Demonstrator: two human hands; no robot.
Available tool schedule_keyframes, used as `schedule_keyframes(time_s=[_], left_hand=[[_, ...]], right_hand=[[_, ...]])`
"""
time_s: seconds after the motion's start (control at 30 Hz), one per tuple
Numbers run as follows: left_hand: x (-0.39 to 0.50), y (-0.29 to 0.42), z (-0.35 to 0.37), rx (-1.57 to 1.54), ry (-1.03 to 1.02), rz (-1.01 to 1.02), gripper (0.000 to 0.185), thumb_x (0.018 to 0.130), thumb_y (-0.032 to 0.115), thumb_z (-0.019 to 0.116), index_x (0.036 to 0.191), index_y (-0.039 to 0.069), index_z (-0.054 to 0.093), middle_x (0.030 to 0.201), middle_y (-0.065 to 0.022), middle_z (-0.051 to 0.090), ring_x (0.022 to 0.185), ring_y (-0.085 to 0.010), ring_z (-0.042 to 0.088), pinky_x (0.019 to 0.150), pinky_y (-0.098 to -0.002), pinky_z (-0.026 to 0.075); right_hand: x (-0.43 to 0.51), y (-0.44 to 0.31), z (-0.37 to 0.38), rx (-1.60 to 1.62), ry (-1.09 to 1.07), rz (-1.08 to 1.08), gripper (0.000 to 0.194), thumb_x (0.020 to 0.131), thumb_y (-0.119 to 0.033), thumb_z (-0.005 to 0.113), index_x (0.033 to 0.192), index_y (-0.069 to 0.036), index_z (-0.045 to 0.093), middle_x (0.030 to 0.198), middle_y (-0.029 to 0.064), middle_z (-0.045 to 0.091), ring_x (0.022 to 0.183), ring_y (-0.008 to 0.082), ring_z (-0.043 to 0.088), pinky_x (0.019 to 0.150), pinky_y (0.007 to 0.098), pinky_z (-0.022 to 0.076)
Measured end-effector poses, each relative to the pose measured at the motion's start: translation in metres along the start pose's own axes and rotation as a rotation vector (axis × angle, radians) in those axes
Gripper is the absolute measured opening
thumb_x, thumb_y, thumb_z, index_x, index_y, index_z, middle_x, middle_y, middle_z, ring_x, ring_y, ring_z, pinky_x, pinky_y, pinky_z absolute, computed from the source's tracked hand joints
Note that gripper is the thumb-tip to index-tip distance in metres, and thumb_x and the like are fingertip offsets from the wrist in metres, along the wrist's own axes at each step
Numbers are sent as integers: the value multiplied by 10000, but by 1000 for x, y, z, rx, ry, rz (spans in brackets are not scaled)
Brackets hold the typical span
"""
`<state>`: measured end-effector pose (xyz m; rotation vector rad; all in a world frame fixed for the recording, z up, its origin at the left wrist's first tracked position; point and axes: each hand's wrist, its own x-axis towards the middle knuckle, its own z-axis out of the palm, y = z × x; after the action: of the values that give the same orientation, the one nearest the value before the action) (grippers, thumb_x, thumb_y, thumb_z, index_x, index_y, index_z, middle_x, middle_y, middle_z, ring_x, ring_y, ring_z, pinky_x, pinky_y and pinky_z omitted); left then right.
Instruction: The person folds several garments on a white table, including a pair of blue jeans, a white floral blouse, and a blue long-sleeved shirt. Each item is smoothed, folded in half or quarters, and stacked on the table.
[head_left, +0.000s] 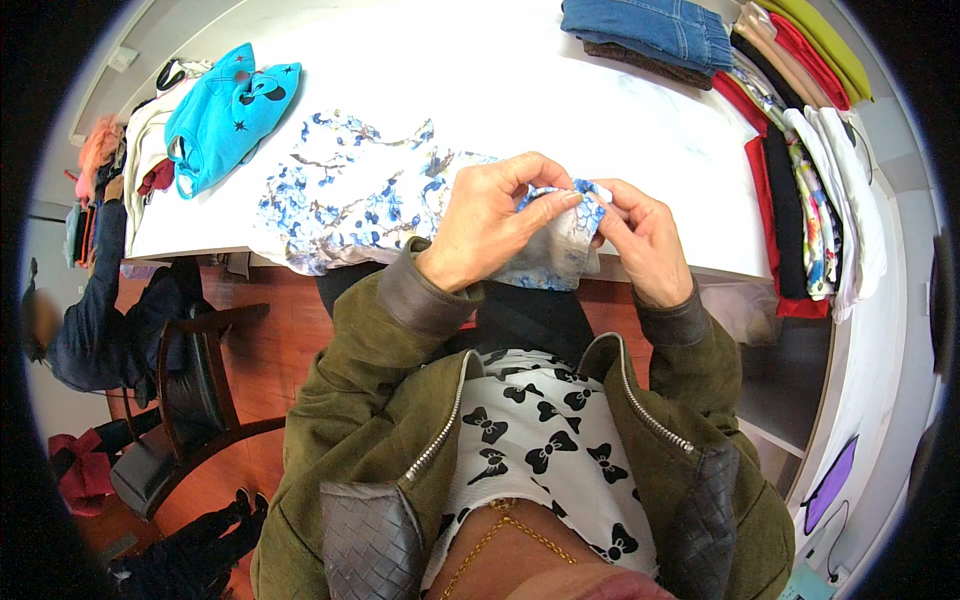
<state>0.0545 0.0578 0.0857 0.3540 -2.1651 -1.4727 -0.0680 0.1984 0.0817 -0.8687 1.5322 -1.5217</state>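
A white garment with a blue floral print lies spread over the front of the white table, and part of it hangs past the edge. Its right end is raised between my two hands. My left hand pinches a fold of this fabric between thumb and forefinger. Close beside it, my right hand grips the same edge from the right, fingertips almost meeting those of the left. The paler inner side of the cloth shows below my fingers. What the curled fingers do behind the fabric is hidden.
A turquoise garment lies at the table's left. Folded jeans rest at the back right, near stacked clothes along the right side. At far left a person in dark clothing is beside a black chair.
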Motion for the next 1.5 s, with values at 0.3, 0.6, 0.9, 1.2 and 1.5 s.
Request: schedule_keyframes(time_s=[0.3,0.6,0.9,1.2,1.5], left_hand=[[-1,3,3,108,20,103,138,814,135,703,873,25,645,702,-25,619,607,-64,529,545,-219,434],[6,-10,-38,393,-259,476,315,720,325,760,781,56,608,641,-78,513,604,-255,501,599,-359,375],[-5,-23,-70,483,-553,62,287,715,281,752,789,29,638,668,-94,601,694,-301,584,650,-384,432],[-33,-45,-43,253,-423,11,240,874,240,586,946,14,551,781,-196,563,755,-378,567,671,-421,444],[-60,-46,-22,654,-284,267,196,751,187,698,874,64,607,767,-77,550,759,-270,551,705,-380,419]], right_hand=[[-10,-1,9,43,63,-1,235,897,-91,597,1096,34,595,929,48,643,833,75,575,735,219,466],[-30,-43,-15,-249,211,-183,188,879,-35,595,1062,6,590,886,-4,596,767,54,529,671,197,444],[-36,-57,-59,-270,425,-263,228,900,-128,609,1105,-34,580,907,-6,594,724,33,498,547,172,405],[-32,-41,-71,-299,521,-365,193,902,-113,603,1074,-25,603,862,1,592,670,32,475,559,180,400],[-31,-70,-55,-329,462,-478,193,903,-108,604,1076,-22,612,848,1,590,654,38,455,567,177,380]])
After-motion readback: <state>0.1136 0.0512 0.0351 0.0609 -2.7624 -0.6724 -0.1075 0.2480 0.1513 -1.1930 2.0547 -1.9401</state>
